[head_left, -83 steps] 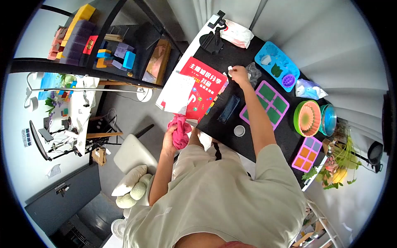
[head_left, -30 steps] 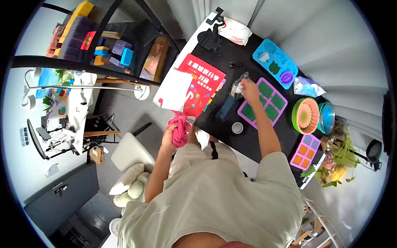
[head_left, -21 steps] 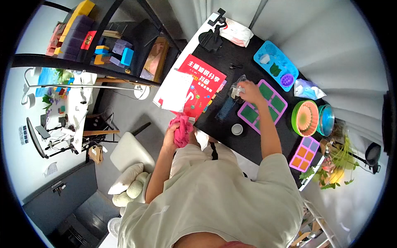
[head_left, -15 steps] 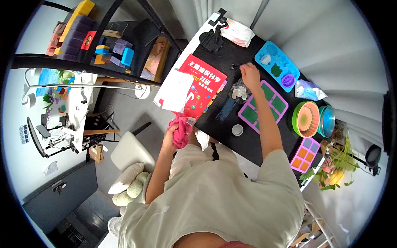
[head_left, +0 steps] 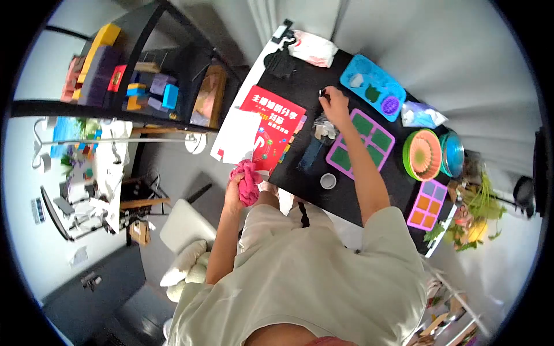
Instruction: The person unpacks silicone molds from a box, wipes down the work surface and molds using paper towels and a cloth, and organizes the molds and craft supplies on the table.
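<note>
My left hand (head_left: pixel 233 195) is closed around a crumpled pink cloth (head_left: pixel 247 181), held off the table's front edge near the red book (head_left: pixel 271 124). Over the black table, my right hand (head_left: pixel 336 105) has its fingertips pinched on a small black object (head_left: pixel 322 92), too small to name. Just below that hand lies a clear plastic bag (head_left: pixel 326 130) with pale pieces in it, and a dark strip (head_left: pixel 310 154) beside it. My right forearm passes over a purple-framed mold (head_left: pixel 353 174) with green-filled squares. Nearby stands a small white cup (head_left: pixel 328 181).
Along the back are a black stand (head_left: pixel 281 62), a white packet (head_left: pixel 313 48), a blue mold tray (head_left: pixel 359 64) and another packet (head_left: pixel 422 115). To the right sit nested bowls (head_left: pixel 423 154) and a smaller purple mold (head_left: pixel 427 203). White paper (head_left: pixel 240 135) overlaps the red book.
My right hand has moved slightly and its fingertips are now on the small black object that lay beside them. The left hand keeps the pink cloth. The whole view has shifted a little.
</note>
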The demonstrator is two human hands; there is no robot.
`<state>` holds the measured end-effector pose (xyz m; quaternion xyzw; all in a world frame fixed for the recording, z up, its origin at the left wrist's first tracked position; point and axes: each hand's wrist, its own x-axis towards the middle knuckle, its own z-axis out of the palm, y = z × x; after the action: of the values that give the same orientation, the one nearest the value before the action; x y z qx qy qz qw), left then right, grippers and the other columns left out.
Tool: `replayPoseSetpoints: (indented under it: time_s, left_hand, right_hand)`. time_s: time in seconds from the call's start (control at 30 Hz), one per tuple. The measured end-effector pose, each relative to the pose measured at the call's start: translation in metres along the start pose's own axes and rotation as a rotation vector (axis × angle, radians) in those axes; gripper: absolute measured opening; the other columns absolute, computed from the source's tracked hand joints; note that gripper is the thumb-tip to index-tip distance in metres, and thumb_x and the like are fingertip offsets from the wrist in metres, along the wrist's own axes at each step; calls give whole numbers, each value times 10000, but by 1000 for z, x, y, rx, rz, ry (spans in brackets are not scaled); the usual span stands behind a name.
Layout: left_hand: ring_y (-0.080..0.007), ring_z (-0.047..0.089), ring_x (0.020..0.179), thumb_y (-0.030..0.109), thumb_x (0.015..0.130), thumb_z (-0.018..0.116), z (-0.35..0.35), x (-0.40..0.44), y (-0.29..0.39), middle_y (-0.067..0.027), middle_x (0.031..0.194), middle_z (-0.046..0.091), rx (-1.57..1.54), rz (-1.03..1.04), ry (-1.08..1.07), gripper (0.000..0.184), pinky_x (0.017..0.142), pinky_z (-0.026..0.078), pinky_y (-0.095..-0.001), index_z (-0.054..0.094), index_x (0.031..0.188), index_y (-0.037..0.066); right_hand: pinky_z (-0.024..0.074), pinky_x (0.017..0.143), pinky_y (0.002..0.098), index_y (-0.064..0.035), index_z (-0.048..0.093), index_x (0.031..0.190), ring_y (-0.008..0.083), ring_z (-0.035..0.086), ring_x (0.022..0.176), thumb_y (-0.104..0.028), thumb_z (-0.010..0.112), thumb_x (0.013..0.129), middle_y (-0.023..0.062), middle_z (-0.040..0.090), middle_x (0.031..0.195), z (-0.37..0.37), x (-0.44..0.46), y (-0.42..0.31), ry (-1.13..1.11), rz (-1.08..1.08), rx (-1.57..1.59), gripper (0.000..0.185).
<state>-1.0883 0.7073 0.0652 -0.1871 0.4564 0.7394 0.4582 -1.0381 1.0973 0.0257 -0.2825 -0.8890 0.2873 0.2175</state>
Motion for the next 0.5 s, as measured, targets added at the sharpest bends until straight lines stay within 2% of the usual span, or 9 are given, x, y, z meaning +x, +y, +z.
replayPoseSetpoints:
  time_s: [0.03,0.07,0.13,0.2,0.23,0.37,0.5]
  left_hand:
    - [-218,646,853,163,877,489,6,-1,0,-127,981,646,17,-28,-37,305,730,540,-321,537,1124,-11]
    - [-216,644,860,162,878,489,14,-1,-1,-123,987,644,38,-61,-77,311,735,540,-322,532,1135,-8]
    - [-211,644,857,173,879,498,33,3,-4,-112,988,642,149,-124,-173,323,736,536,-321,530,1148,-2]
    - [-208,643,853,177,877,509,50,11,-12,-106,988,642,221,-206,-316,318,736,534,-319,537,1141,2]
    - [-207,645,843,176,871,525,57,13,-15,-105,988,645,260,-244,-333,320,735,532,-315,540,1139,1]
    - [-198,643,847,164,865,535,94,14,-37,-107,988,648,447,-322,-546,332,749,529,-310,530,1156,4]
    - [-195,646,863,164,867,530,132,-28,-73,-87,968,658,531,-437,-693,288,755,536,-327,548,1121,30]
  right_hand:
    - [438,768,406,-68,536,1009,304,587,900,-196,654,792,130,614,938,-13,-15,-6,50,44,184,278]
    - [457,712,327,-55,533,1017,229,610,821,-182,636,841,106,625,880,-29,-30,-12,-43,237,464,240]
    - [452,694,267,-39,530,1016,137,595,790,-156,607,879,59,626,859,-57,-63,-26,52,218,933,196]
    - [453,700,251,-22,528,1011,96,577,803,-114,586,891,26,617,861,-90,-102,-36,103,327,847,162]
    - [437,749,237,-36,533,980,85,565,812,-113,574,902,21,617,841,-117,-122,-58,131,420,858,117]
    - [402,691,197,-55,541,935,49,532,738,-71,568,903,-20,594,783,-165,-207,-82,396,376,1029,45]
    - [397,673,196,-84,526,876,45,530,727,-111,595,901,-22,596,774,-204,-301,-102,625,427,978,78]
